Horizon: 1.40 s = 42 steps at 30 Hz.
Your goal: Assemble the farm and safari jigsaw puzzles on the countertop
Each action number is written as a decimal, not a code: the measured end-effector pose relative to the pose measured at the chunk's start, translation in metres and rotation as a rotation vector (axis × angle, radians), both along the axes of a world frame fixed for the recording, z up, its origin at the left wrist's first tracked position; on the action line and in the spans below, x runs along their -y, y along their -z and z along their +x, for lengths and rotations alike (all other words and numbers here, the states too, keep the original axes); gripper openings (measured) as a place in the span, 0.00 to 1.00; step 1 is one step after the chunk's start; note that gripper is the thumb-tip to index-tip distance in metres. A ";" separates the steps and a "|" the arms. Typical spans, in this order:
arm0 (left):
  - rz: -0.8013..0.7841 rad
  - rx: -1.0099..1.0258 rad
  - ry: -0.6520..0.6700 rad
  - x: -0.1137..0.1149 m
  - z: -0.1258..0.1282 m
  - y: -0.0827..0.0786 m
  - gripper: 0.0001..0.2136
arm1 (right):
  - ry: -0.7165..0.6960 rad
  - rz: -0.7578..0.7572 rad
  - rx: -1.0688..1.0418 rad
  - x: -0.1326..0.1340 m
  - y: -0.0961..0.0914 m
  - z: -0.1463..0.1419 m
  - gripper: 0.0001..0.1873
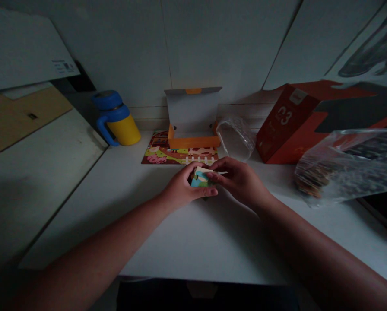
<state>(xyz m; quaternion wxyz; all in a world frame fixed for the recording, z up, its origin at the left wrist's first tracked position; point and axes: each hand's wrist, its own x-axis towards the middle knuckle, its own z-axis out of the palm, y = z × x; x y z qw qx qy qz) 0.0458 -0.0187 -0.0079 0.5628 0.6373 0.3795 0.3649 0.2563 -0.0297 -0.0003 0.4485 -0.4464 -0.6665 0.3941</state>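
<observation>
My left hand (183, 185) is closed round a small stack of jigsaw puzzle pieces (198, 178) over the middle of the white table. The top piece is printed in light blue, green and cream. My right hand (237, 177) meets it from the right, thumb and fingers pinched at the stack's edge. A thin pale edge, apparently of a puzzle piece, sticks out between the right fingers. Just beyond the hands lies a colourful printed board (167, 156) with a fence and pink shapes. An orange box (193, 142) with its lid raised stands on the board's back part.
A blue and yellow jug-like bottle (124, 125) stands at the back left. A crumpled clear plastic wrapper (237, 138) lies right of the box. Farther right are a large red box (287, 125) and a clear bag (345, 168) with brown pieces inside. The table's front edge (193, 278) is near me.
</observation>
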 end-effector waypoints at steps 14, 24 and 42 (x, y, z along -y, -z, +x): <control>0.022 0.001 0.015 -0.002 0.000 0.003 0.29 | 0.038 -0.101 -0.034 0.001 -0.002 -0.001 0.22; -0.073 0.161 -0.029 -0.007 0.000 0.002 0.26 | 0.198 -0.187 -0.469 -0.007 -0.002 0.002 0.23; -0.103 0.352 -0.438 -0.045 -0.028 0.004 0.25 | 0.035 0.230 0.837 0.012 0.008 -0.020 0.32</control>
